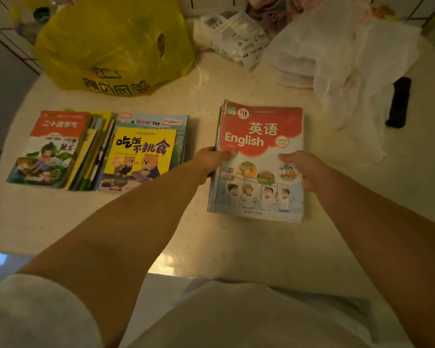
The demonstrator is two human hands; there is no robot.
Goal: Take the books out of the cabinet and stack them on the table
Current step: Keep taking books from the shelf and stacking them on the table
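Both hands, left (212,159) and right (303,169), fingers pinching the English stack (259,151) edges on the counter (236,247); best squared evenly, released gently beside other books (101,151).

"English" on textbook (259,156), "A New Toy" booklet (158,123)

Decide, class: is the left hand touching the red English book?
Touching. The head view shows the left hand with its thumb lying on the English book cover's left edge.
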